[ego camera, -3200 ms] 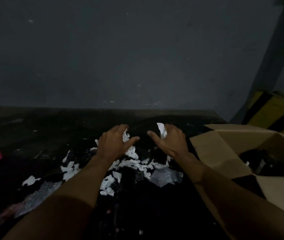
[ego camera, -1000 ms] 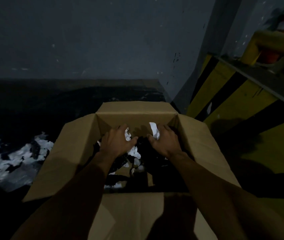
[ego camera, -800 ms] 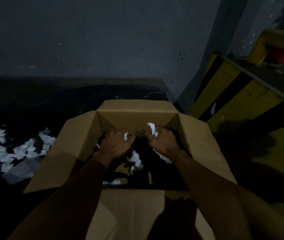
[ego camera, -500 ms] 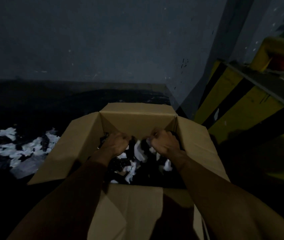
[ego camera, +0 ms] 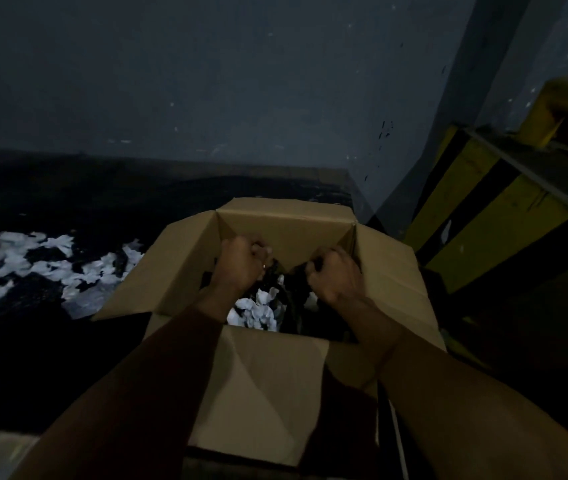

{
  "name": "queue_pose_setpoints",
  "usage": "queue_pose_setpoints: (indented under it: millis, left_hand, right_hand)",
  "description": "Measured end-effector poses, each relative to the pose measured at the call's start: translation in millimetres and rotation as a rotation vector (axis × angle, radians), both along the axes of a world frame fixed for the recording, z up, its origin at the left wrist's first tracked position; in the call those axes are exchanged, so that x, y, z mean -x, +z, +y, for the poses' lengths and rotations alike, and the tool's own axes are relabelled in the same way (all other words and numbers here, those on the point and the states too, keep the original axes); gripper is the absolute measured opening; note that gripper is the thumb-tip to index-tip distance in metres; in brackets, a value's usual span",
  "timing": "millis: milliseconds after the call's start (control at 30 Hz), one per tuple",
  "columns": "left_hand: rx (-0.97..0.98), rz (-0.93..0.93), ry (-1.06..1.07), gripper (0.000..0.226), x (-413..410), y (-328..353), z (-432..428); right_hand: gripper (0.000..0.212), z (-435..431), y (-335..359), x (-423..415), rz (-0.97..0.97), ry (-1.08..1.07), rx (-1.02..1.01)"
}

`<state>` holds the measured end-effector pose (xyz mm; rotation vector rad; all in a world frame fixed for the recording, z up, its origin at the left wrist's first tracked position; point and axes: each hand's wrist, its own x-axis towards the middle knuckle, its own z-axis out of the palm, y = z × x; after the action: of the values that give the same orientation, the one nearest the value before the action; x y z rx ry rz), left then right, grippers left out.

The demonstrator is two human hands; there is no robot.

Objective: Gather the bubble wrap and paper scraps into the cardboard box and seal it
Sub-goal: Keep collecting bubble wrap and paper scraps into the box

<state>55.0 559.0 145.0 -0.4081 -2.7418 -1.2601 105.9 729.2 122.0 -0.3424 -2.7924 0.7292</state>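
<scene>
Open cardboard box [ego camera: 286,226] holds white paper scraps [ego camera: 254,314].

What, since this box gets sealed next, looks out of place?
White scraps lie strewn over the dark floor left of the box, not in it, with a clear sheet, probably bubble wrap, at their near edge. The box's flaps stand open.

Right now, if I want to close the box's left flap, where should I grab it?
Probably pinch the left flap at its outer long edge, coming from outside on the left. It leans outward from the cardboard box, so that edge hangs free and lifting there swings it shut.
</scene>
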Motion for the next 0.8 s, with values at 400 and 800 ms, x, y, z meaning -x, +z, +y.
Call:
queue_pose_setpoints:
  millis: [400, 800]
  left_hand:
    - [0.243, 0.243, 0.118, 0.040, 2, 23, -47]
    - [0.316, 0.289, 0.295, 0.031, -8, 30, -283]
  right_hand:
    - [0.039, -30, 18, -3, 0.064, 0.005, 0.005]
    - [0.033, -253, 43, 49, 0.212, 0.211, 0.106]
